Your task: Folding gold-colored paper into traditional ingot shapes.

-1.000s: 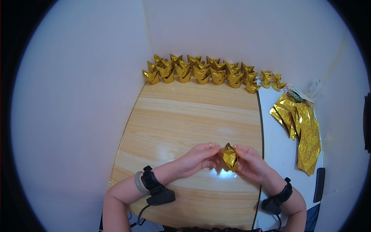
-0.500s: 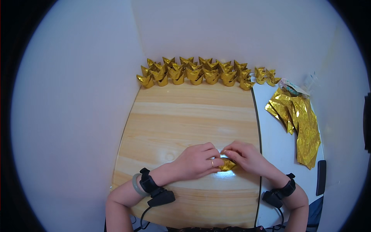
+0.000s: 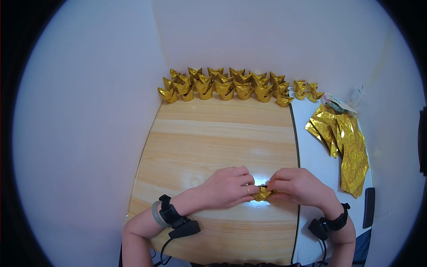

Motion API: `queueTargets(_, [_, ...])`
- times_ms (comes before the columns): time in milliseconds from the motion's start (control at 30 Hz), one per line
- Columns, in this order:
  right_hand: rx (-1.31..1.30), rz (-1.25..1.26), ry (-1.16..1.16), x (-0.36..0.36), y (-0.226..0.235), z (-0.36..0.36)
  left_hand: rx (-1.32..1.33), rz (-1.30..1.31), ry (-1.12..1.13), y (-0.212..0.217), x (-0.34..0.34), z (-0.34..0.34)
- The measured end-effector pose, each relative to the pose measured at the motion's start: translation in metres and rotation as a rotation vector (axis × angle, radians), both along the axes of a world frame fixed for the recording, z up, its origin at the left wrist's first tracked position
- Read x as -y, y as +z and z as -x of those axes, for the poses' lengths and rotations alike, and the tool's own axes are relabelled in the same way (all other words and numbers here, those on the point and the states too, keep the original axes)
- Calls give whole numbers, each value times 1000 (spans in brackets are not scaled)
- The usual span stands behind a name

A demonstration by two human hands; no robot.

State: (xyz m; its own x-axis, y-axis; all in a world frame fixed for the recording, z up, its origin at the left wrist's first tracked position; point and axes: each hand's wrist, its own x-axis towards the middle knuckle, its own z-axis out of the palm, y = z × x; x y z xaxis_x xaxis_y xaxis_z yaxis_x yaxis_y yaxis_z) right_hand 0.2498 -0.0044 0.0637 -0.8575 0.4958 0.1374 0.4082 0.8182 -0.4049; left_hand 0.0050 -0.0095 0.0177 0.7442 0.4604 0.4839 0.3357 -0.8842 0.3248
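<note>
A small gold foil paper ingot point(image 3: 263, 194) is between my hands, low over the right part of the wooden table point(image 3: 213, 147). My left hand point(image 3: 231, 187) pinches its left side, a ring on one finger. My right hand point(image 3: 297, 187) has its fingers closed on the ingot's right side. Parts of the ingot are hidden behind my fingertips. Bright light reflects off the tabletop around it.
Folded gold paper ingots point(image 3: 226, 91) stand in rows along the table's far edge. Flat gold foil sheets point(image 3: 353, 151) lie on the white surface at right, below a crumpled plastic bag point(image 3: 338, 103). A dark bar-shaped object point(image 3: 369, 208) is at the right edge.
My right hand has shifted to the right and slightly lower, gripping the ingot's right side. The ingot looks more opened out at the top. My left hand has barely moved.
</note>
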Motion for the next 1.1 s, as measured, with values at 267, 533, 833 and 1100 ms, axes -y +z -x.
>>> queueTargets(267, [49, -148, 47, 0, 3, 1, -171, -143, -36, 9, -3, 1])
queueTargets(533, [3, -153, 21, 4, 6, 5, -61, 3, -4, 11, -1, 0])
queueTargets(833, [19, -126, 14, 3, 1, 4, -174, -67, -32, 12, -2, 2])
queueTargets(1100, [99, -126, -78, 8, -2, 0, -88, -112, -20, 7, -4, 0])
